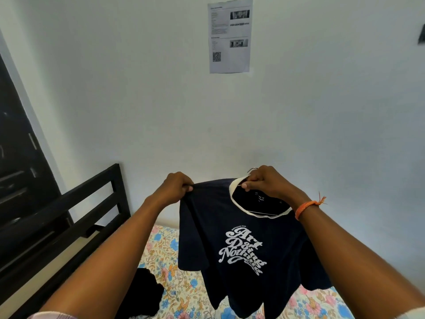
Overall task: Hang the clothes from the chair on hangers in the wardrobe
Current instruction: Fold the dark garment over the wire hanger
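Note:
A navy T-shirt (241,245) with a white collar and white lettering hangs in front of me above the bed. My left hand (176,185) pinches its left shoulder seam. My right hand (266,181) grips the collar together with a thin metal hanger (262,212); the hanger's bar shows inside the neck opening and its hook pokes up behind my fingers. An orange thread is tied round my right wrist.
A bed with a floral sheet (174,261) lies below, with a black garment (143,291) on it. The black bed frame (92,199) runs along the left. A dark wardrobe (16,157) stands at far left. A printed paper (230,35) is stuck on the white wall.

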A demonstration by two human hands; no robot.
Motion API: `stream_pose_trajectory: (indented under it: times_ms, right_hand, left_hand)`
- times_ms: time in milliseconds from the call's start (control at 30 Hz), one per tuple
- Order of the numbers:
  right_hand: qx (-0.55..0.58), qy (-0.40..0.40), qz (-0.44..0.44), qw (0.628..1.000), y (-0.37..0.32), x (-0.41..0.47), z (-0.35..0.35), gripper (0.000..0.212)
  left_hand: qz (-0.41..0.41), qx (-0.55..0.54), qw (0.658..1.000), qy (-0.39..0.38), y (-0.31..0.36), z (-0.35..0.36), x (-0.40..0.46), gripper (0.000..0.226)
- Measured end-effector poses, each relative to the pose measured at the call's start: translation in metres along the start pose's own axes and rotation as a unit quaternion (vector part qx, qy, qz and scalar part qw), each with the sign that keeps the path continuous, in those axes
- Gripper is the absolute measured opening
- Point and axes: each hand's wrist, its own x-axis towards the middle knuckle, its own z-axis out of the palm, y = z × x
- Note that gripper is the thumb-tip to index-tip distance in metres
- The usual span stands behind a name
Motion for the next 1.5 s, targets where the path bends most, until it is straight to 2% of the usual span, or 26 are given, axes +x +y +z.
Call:
stream_pose_trajectory:
  times_ms: [133, 233, 300, 400, 500, 633, 700, 800, 867, 1033, 1167, 1200, 1267, 1400, 1500]
  right_hand:
    - [0.018, 0.028, -0.010, 0.999, 0.004, -0.009, -0.002, 0.016]
    - [0.044, 0.039, -0.006, 0.998, 0.007, -0.012, -0.003, 0.015]
    - [0.037, 0.016, -0.002, 0.999, 0.010, -0.012, -0.005, 0.015]
    - [0.036, 0.009, 0.007, 0.999, 0.012, -0.012, -0.003, 0.013]
    - [0.057, 0.037, 0.003, 0.998, 0.008, -0.012, 0.001, 0.011]
    - [0.063, 0.023, -0.004, 0.998, 0.000, -0.008, 0.003, 0.012]
    - [0.065, 0.024, -0.003, 0.998, 0.000, -0.009, -0.002, 0.014]
    - [0.081, 0.018, -0.001, 0.997, 0.006, -0.019, -0.012, 0.006]
    - [0.095, 0.023, -0.009, 0.995, 0.014, -0.028, -0.015, 0.013]
    - [0.224, 0.063, -0.017, 0.972, 0.028, -0.050, -0.019, 0.022]
    - [0.402, 0.140, 0.016, 0.905, 0.039, -0.068, -0.034, 0.027]
    - [0.396, 0.155, 0.030, 0.904, 0.042, -0.070, -0.036, 0.031]
    - [0.341, 0.148, 0.053, 0.927, 0.043, -0.073, -0.036, 0.038]
    - [0.264, 0.137, 0.046, 0.954, 0.033, -0.075, -0.038, 0.013]
    - [0.234, 0.161, 0.048, 0.957, 0.021, -0.080, -0.052, 0.012]
  left_hand:
    - [-0.004, 0.033, 0.990, -0.135, 0.002, -0.012, 0.007, 0.019]
    - [0.011, 0.074, 0.984, -0.164, 0.007, -0.012, 0.010, 0.032]
    - [-0.001, 0.114, 0.982, -0.148, 0.012, -0.009, 0.012, 0.041]
    - [-0.047, 0.175, 0.982, -0.051, 0.023, -0.003, 0.015, 0.050]
    - [0.019, 0.112, 0.993, -0.005, 0.042, 0.011, 0.019, 0.032]
    - [0.158, 0.043, 0.986, -0.042, 0.077, 0.039, 0.015, 0.016]
    - [0.180, -0.015, 0.983, -0.034, 0.081, 0.051, 0.014, 0.011]
    - [0.179, -0.053, 0.982, -0.003, 0.076, 0.056, 0.013, 0.016]
    - [0.180, -0.058, 0.982, 0.003, 0.080, 0.057, 0.013, 0.018]
    - [0.142, -0.001, 0.989, 0.041, 0.106, 0.062, 0.018, 0.023]
    - [0.108, 0.011, 0.994, 0.033, 0.110, 0.065, 0.021, 0.023]
    - [0.106, 0.005, 0.994, 0.026, 0.112, 0.066, 0.020, 0.023]
    - [0.112, -0.003, 0.994, 0.021, 0.123, 0.068, 0.016, 0.022]
    - [0.120, 0.009, 0.992, 0.025, 0.138, 0.069, 0.007, 0.023]
    - [0.118, 0.016, 0.991, 0.063, 0.139, 0.066, 0.000, 0.021]
